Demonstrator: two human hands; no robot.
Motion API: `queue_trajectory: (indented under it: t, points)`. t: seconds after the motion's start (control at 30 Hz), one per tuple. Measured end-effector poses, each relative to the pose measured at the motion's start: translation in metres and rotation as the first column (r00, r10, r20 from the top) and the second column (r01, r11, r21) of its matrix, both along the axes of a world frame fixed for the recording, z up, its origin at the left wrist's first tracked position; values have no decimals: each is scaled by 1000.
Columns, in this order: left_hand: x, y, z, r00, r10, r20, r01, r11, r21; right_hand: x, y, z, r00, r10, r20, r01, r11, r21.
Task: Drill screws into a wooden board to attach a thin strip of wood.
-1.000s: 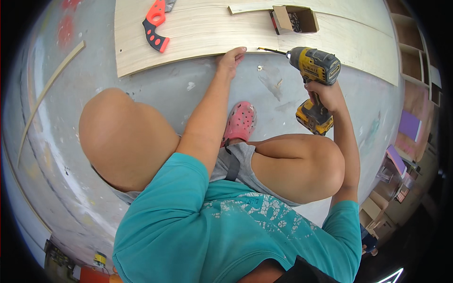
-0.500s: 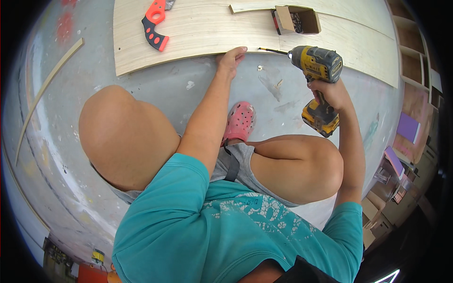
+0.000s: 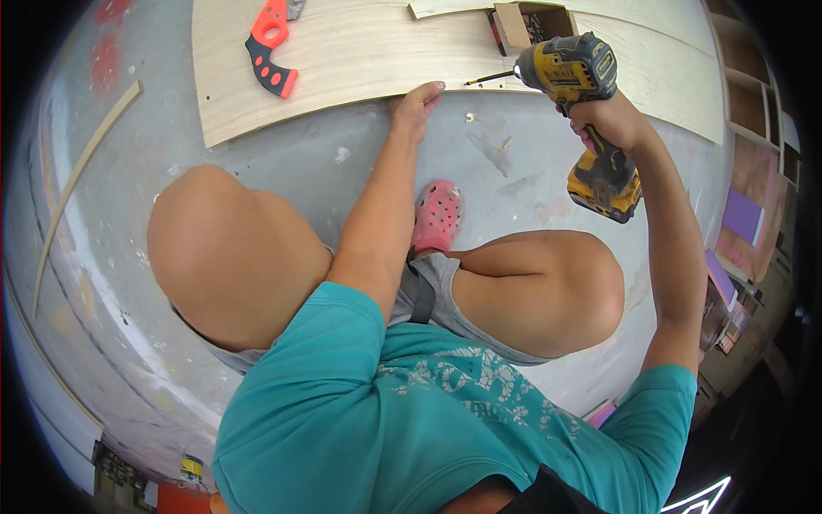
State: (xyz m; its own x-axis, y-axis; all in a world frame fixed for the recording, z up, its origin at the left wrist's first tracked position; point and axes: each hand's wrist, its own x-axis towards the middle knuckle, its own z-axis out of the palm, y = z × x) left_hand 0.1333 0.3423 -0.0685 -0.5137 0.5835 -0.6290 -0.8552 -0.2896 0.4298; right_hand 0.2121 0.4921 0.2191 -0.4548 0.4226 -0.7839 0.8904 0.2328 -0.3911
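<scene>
Pale wooden panel (image 3: 360,60) is laid across the top of the view above the grey floor (image 3: 342,184), its long near edge turned toward the person. It is judged thin and fairly stiff across its width, light at one edge but awkward as a whole, dry rather than slippery, and likely to be splintered at the rim if forced; it is best held by that near edge, with the thumb above. At its left end an orange-and-black saw (image 3: 267,73) is rested on the face. Farther right, the near edge is touched by the left hand (image 3: 415,107), the arm being stretched forward between the knees; its fingers are curled in there, but whether the wood is pinched cannot be told. Just beside them, the tip of a slim dark bit (image 3: 491,79) is held at the panel's edge, pointed leftward; contact cannot be made out. Behind the bit, an opened cardboard box (image 3: 514,27) is set on the panel. Next comes the yellow-and-black drill (image 3: 569,68), judged dense, hard and weighted low by its battery (image 3: 606,187), so best taken by the handle. That handle is wrapped by the closed fingers of the right hand (image 3: 614,120), the forearm being raised along the right side, outside the knee, with the tool kept roughly level.
</scene>
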Motion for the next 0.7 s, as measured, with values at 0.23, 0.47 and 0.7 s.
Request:
queue_trajectory:
  t: [0.23, 0.47, 0.7]
  points:
    - [-12, 3, 4, 1000, -13, 8, 13, 1000, 16, -15, -4, 1, 1000, 18, -12, -18, 1000, 18]
    - [-18, 3, 5, 1000, -8, 13, 8, 1000, -22, -21, -4, -5, 999, 13, 33, -13, 1000, 25]
    - [-24, -1, -3, 998, -13, 55, 12, 1000, 13, -25, -7, -9, 1000, 1, 3, -1, 1000, -9]
